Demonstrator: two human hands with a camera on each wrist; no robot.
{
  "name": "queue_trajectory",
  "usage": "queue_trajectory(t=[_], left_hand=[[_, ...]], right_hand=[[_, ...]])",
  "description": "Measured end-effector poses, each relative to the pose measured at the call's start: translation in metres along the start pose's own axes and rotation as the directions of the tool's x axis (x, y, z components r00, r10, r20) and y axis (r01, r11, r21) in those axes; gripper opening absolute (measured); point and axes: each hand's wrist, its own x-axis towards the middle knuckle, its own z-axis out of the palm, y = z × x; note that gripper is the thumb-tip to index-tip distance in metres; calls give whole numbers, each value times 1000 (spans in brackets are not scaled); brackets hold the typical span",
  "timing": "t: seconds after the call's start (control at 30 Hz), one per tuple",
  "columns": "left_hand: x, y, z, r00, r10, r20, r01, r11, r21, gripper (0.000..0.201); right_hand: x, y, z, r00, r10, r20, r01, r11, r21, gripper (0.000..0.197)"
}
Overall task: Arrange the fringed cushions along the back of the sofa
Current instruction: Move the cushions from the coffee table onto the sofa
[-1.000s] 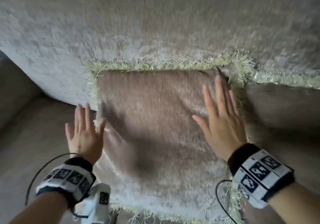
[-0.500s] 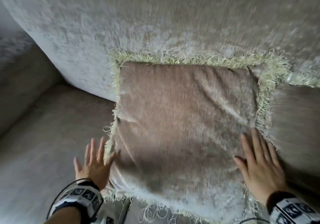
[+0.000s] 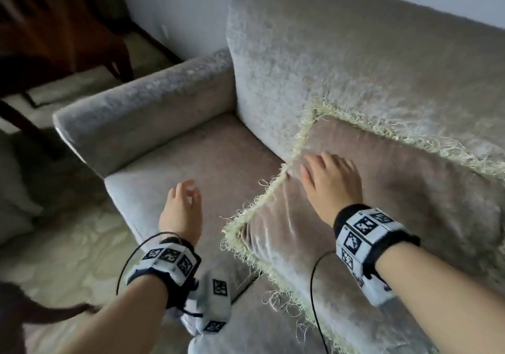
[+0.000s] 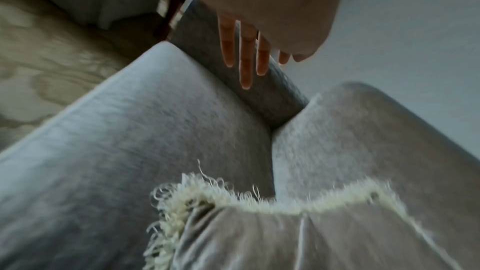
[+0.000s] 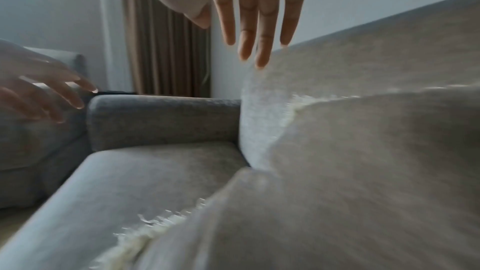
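A beige cushion (image 3: 382, 217) with a pale yellow fringe (image 3: 262, 195) leans against the grey sofa back (image 3: 341, 61), its lower edge on the seat. My right hand (image 3: 325, 170) hovers over the cushion's upper left part, fingers straight and spread; the right wrist view shows those fingers (image 5: 259, 28) above the cushion (image 5: 363, 171), holding nothing. My left hand (image 3: 183, 203) floats above the bare seat (image 3: 196, 162) to the cushion's left, fingers relaxed and empty. In the left wrist view its fingers (image 4: 246, 52) point toward the armrest, with the cushion's fringed corner (image 4: 207, 198) below.
The sofa's left armrest (image 3: 142, 102) closes off the seat on that side. Beyond it stand dark wooden furniture (image 3: 54, 25) and a white wall (image 3: 177, 6). Patterned pale floor (image 3: 62, 244) lies in front of the sofa. A brown curtain (image 5: 166, 48) hangs by the wall.
Both hands have come off the cushion's sides. The right hand has moved over to the cushion's left part; the left has drawn away over the seat. The head view has swung left.
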Motion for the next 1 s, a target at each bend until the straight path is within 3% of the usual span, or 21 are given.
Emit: queue_trajectory(t=[0.1,0.23,0.37,0.4,0.47,0.57,0.67,0.77,0.9,1.0], left_hand=[[-13,-37,-49,986,-104,-132,99,994,-43,29],[-45,-102,-128,929,-239,-283,238,971,-37,27],[-100,-187,-212,813,-377,-444,407,913,-31,28],[-109,-197,-219,805,-380,-456,416,909,-24,27],[-147,-239,-261,740,-418,-527,488,873,-5,29],[-208,-297,-315,593,-523,-613,672,740,19,37],[-278,-345,-354,376,-654,-656,842,537,-52,45],[-343,-389,-375,183,-725,-664,906,386,-172,51],[-400,-438,-389,13,-770,-638,920,260,-295,53],[-428,-468,-395,-104,-789,-606,903,180,-389,53]], right_hand=[[11,-69,7,989,-145,-13,146,986,81,34],[0,-171,20,940,-341,-6,337,926,169,32],[-36,-288,29,834,-546,71,511,815,274,36],[-43,-300,30,822,-564,80,525,804,281,38],[-73,-362,29,739,-669,80,611,715,339,42],[-121,-448,25,581,-807,102,726,571,383,44],[-171,-524,16,429,-901,70,825,422,376,39],[-221,-591,9,271,-962,44,894,268,360,39],[-282,-660,5,44,-995,87,922,74,380,40],[-321,-703,-1,-85,-989,124,923,-32,383,41]])
